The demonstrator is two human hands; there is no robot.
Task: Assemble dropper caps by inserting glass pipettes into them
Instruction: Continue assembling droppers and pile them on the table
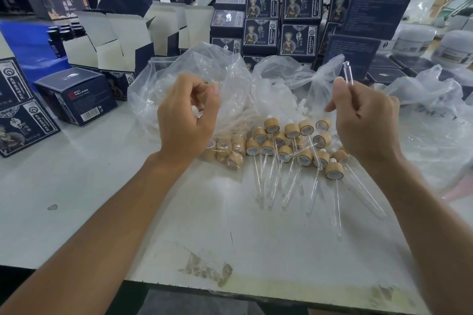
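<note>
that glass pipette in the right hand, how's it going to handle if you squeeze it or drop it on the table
The glass pipette looks thin and clear, so it is probably stiff but fragile; a hard squeeze from the right hand could snap it. Being a slim round tube, it would likely roll on the smooth table. It seems very light.

Pale worktable [76,186] before stacked dark boxes [299,20]
</note>
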